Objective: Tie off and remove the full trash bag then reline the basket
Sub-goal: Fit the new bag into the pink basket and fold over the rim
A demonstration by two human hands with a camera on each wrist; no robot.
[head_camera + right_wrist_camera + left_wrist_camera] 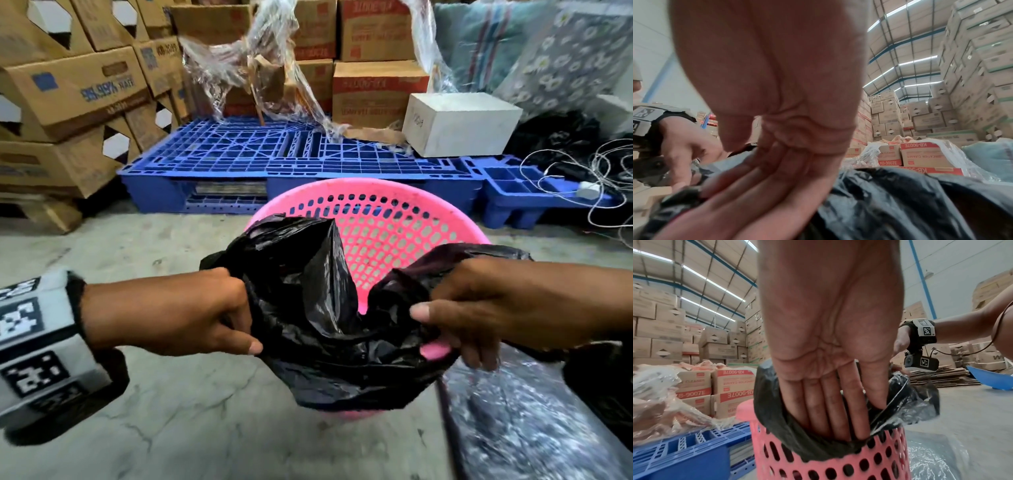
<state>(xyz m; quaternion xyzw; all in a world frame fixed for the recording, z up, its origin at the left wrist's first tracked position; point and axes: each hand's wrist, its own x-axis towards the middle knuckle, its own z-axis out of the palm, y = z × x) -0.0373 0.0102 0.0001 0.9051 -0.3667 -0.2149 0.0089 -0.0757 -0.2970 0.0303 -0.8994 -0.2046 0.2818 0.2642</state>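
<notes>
A pink perforated basket point(394, 219) stands on the concrete floor in front of me. A black trash bag point(318, 308) is draped over its near rim, crumpled and partly open inside the basket. My left hand point(236, 315) grips the bag's left edge; in the left wrist view its fingers point(830, 410) reach down inside the black bag point(777, 426), the thumb outside the film, above the basket's wall point(838, 467). My right hand point(455, 318) pinches the bag's right edge at the rim, thumb on top. In the right wrist view its fingers point(766, 186) lie along the bag point(900, 203).
A blue plastic pallet point(274, 157) lies just behind the basket, with stacked cardboard boxes point(68, 92) and torn clear wrap on and beside it. A white block point(459, 123) and tangled cords point(599, 171) sit at the right. A shiny plastic-covered bundle point(531, 411) lies at my lower right.
</notes>
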